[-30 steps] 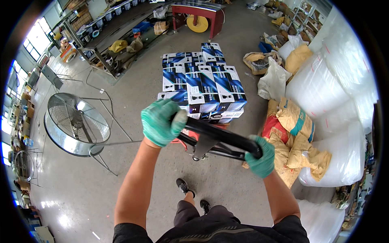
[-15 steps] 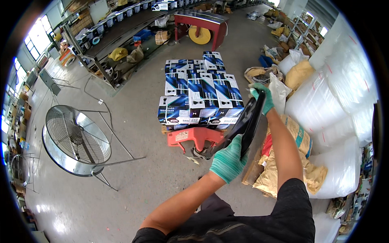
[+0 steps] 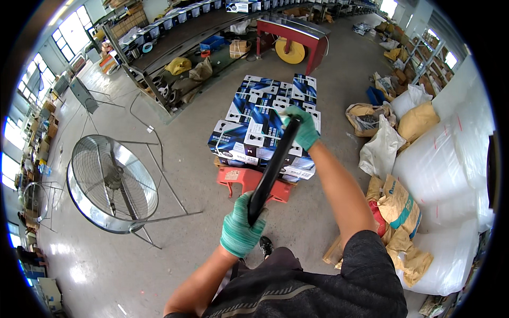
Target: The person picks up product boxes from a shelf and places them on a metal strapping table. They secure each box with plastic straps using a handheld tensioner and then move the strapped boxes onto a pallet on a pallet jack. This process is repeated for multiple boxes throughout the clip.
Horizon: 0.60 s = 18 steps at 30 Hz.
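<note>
Both my hands wear green knit gloves and grip the black handle (image 3: 275,164) of a pallet jack. My left hand (image 3: 241,227) is closed round its nearer, lower end. Farther forward, my right hand (image 3: 303,129) is wrapped round the other end. The handle slants up to the right across the view and covers part of the red jack body (image 3: 244,179). Just beyond the body, blue, white and black printed cartons (image 3: 262,124) are stacked on a wooden pallet, of which only an edge shows. The jack's forks are hidden beneath the load.
A large drum fan (image 3: 112,183) on a metal stand is at the left. Filled paper sacks (image 3: 395,204) and big plastic-wrapped rolls (image 3: 440,164) line the right side. A red strapping table (image 3: 294,40) and a long conveyor line (image 3: 175,50) stand ahead.
The handle has swung to the left, both hands moving with it. The load and jack have turned slightly, and the surroundings have shifted rightward in view.
</note>
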Available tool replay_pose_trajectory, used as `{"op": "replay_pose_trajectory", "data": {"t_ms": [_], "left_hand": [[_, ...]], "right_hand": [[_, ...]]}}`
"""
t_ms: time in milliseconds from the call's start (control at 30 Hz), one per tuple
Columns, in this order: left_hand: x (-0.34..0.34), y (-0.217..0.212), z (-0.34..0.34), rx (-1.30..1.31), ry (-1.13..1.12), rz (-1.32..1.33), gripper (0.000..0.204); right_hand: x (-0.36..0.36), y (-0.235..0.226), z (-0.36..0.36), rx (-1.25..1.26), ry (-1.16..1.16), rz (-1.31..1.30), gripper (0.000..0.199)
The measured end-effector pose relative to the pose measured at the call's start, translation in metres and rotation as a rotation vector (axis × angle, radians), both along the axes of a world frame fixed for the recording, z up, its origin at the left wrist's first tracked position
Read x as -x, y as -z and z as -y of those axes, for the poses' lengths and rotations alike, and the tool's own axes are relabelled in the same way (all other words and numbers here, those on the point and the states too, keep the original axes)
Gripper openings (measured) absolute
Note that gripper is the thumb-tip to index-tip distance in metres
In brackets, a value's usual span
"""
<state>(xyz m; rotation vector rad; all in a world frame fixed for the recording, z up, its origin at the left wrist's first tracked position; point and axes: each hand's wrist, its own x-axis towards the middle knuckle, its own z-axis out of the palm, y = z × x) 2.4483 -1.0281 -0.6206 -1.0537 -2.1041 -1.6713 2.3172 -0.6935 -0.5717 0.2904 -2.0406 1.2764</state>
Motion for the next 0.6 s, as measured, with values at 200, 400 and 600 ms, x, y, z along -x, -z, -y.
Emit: {"op": "replay_pose_trajectory", "data": {"t_ms": [200,400,600], "left_hand": [[0.03,0.045,-0.007,-0.026,-0.079,0.069,0.059],[0.064,0.064,0.017,-0.053,-0.221,-0.053,0.05],[0.169,0.072,0.134,0.054,-0.324,-0.054,0.039]], "right_hand": [[0.086,0.034,0.019,-0.07,-0.091,0.03,0.012],[0.118,0.055,0.046,-0.188,-0.032,-0.034,0.025],[0.086,0.063,0.107,-0.129,0.087,-0.032,0.026]]}}
